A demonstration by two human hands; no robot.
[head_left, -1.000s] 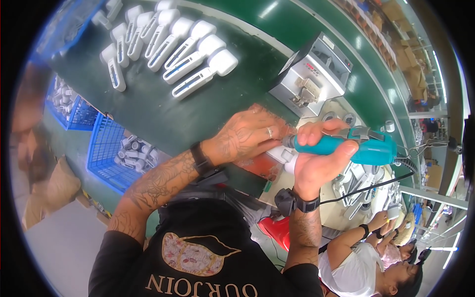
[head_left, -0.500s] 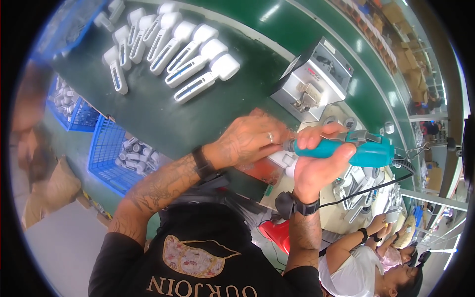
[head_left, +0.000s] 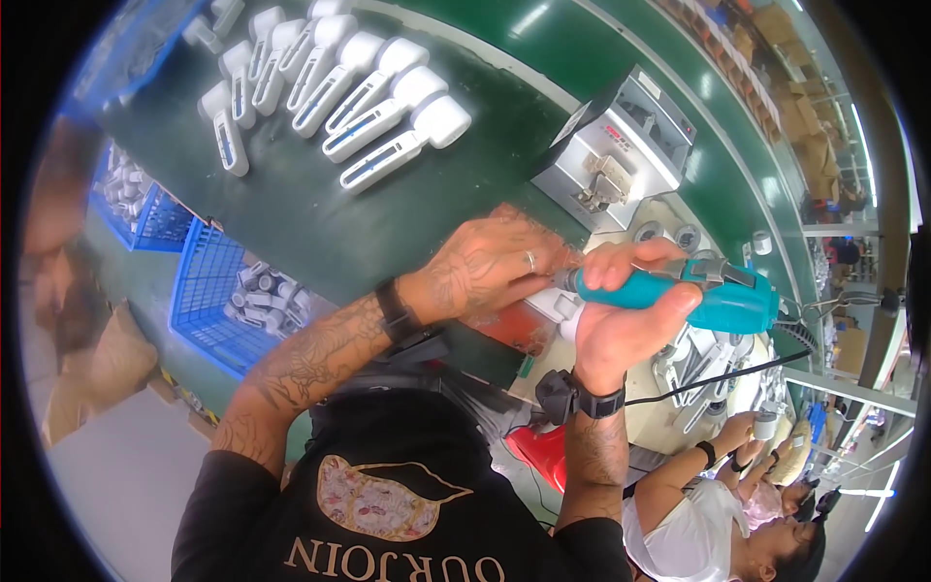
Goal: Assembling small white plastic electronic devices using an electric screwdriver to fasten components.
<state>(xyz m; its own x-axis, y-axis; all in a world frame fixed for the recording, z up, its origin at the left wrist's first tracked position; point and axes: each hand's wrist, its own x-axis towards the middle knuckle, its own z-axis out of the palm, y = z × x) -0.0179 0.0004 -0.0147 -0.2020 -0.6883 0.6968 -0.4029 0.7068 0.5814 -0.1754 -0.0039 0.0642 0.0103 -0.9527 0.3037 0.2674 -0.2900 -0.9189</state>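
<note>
My right hand [head_left: 626, 335] is wrapped round a teal electric screwdriver [head_left: 718, 296], which lies nearly level and has a black coiled cord at its back end. The screwdriver's tip end meets my left hand [head_left: 490, 267], whose fingers are closed on a white plastic handle-shaped piece [head_left: 558, 307]. Fingers and tool cover much of that piece, and the exact contact of the tip is hidden. Both hands are over a reddish-brown patch [head_left: 514, 330] of the worktop.
Several white round-headed handles [head_left: 373, 160] lie fanned out on the green worktop [head_left: 281, 209]. A grey boxy machine [head_left: 621, 150] stands beyond my hands. Blue baskets [head_left: 208, 301] of parts are at left. More white pieces [head_left: 693, 373] lie at right, near a co-worker [head_left: 689, 529].
Both hands keep their hold on the screwdriver and the white piece, almost in place. The view has shifted slightly. At right, the co-worker's hands have moved a little with a white part.
</note>
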